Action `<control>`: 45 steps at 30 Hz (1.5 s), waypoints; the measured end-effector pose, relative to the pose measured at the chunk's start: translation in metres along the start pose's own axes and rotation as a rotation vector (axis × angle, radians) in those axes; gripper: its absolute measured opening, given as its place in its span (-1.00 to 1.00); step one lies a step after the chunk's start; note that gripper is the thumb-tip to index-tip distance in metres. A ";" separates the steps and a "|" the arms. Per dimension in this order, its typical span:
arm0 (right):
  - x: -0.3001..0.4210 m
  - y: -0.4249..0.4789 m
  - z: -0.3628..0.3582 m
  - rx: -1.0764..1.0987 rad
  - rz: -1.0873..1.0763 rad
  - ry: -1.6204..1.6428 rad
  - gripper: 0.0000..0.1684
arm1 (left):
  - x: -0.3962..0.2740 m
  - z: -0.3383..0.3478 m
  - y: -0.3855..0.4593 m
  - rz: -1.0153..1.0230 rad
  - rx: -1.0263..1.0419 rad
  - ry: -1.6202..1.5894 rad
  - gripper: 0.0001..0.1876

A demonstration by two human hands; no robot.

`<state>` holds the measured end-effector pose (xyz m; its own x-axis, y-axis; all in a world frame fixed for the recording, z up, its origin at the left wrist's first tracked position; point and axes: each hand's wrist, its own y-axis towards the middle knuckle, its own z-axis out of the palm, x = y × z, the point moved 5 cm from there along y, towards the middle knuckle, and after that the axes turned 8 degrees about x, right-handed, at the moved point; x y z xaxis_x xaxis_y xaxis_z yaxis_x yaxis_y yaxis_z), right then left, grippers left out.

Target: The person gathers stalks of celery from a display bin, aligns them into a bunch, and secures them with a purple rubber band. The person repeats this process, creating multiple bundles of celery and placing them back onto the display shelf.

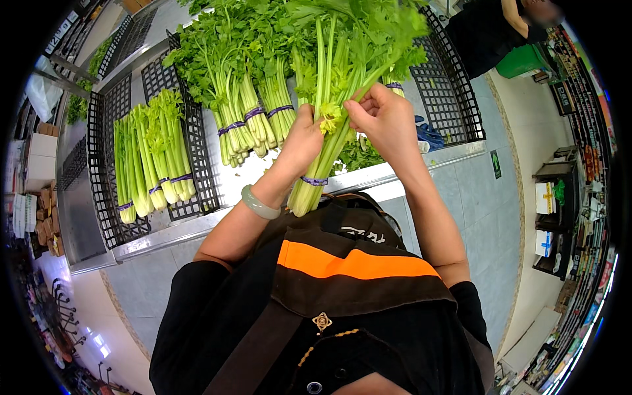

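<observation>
A bunch of celery [323,153] with leafy tops stands upright before my chest, a purple band around its lower stalks. My left hand [303,140] is closed around the middle of its stalks. My right hand [382,118] pinches a stalk at the bunch's right side between thumb and fingers. Beyond my hands lie several banded leafy celery bunches [252,116] on the metal table [266,165]. Trimmed celery bunches [155,158], with purple bands near their bases, rest in a black plastic crate [101,197] to the left. Loose celery leaves [363,154] lie behind the held bunch.
Another black crate [466,98] stands at the right of the table, with a blue glove [430,136] by its near corner. The table's metal edge [444,157] runs before me. A person in dark clothes [481,34] is at the upper right, beside a green bin [521,60].
</observation>
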<state>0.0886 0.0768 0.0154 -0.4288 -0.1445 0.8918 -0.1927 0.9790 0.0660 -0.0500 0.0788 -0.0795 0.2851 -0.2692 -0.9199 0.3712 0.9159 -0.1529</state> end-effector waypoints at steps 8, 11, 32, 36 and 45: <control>-0.016 0.006 0.018 0.141 0.023 -0.096 -0.78 | -0.006 0.006 -0.007 0.052 0.004 0.012 -0.59; -0.020 0.004 0.017 0.156 0.059 -0.100 -0.78 | -0.002 0.002 -0.007 0.012 -0.003 0.041 -0.64; -0.013 -0.021 0.032 0.236 0.176 -0.090 -0.86 | 0.001 0.010 -0.020 -0.007 0.023 -0.179 -0.77; -0.010 -0.024 0.030 0.270 0.206 -0.076 -0.86 | 0.004 0.012 -0.020 -0.009 0.038 -0.138 -0.75; -0.001 -0.014 0.017 0.157 0.153 -0.006 -0.70 | 0.004 0.000 -0.014 0.069 -0.030 -0.166 -0.86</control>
<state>0.0772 0.0613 0.0058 -0.4685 0.0026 0.8835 -0.2596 0.9554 -0.1405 -0.0538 0.0648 -0.0807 0.4521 -0.2490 -0.8565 0.3199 0.9416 -0.1049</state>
